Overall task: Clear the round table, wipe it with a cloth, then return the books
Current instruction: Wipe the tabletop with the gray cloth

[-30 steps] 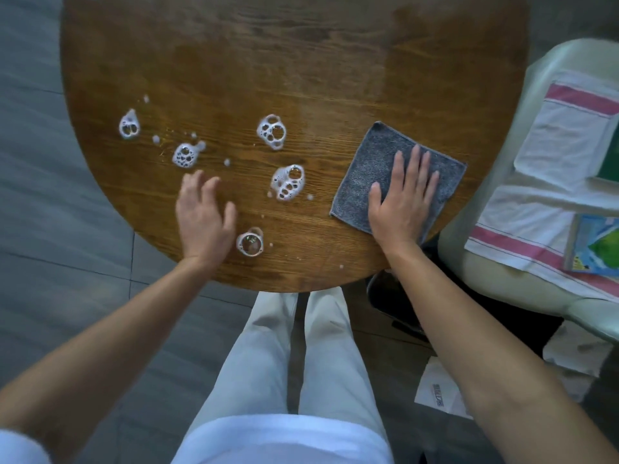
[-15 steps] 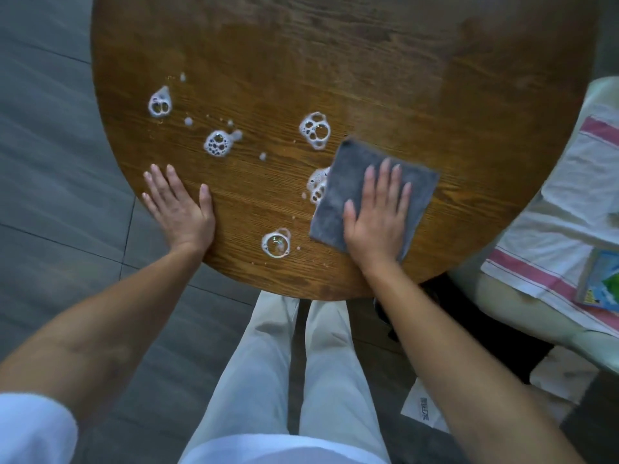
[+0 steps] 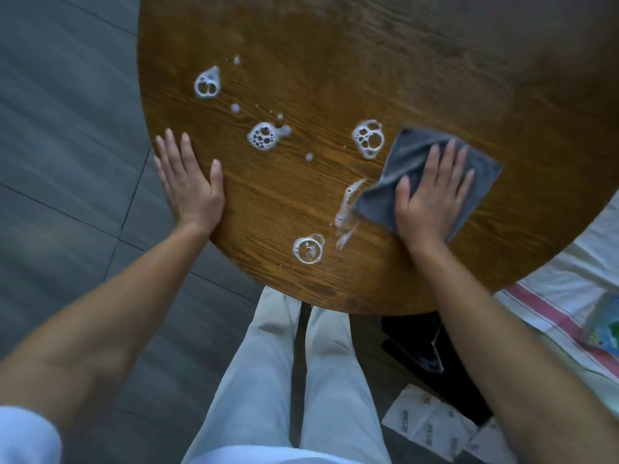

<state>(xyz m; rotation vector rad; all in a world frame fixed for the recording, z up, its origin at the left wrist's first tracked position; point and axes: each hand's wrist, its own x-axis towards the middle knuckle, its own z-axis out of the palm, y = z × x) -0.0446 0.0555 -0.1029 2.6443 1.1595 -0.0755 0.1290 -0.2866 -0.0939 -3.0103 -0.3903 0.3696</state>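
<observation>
The round wooden table (image 3: 385,61) fills the upper view and carries several white foam blobs (image 3: 264,136). My right hand (image 3: 432,195) lies flat, fingers spread, pressing the grey cloth (image 3: 412,152) onto the table's near right part. A smeared streak of foam (image 3: 346,209) runs along the cloth's left edge. My left hand (image 3: 189,182) rests flat on the table's left rim with fingers apart and nothing in it. A book with a blue-green cover (image 3: 603,326) shows at the right edge, partly cut off.
A white towel with pink stripes (image 3: 562,296) lies on a seat at the right, under the book. Grey tiled floor (image 3: 67,128) spreads to the left. White printed papers (image 3: 432,426) lie on the floor by my right leg, near a dark object under the table.
My right hand slid the cloth left over one foam blob, then back right, leaving a smeared streak. My left hand came down onto the table's left rim.
</observation>
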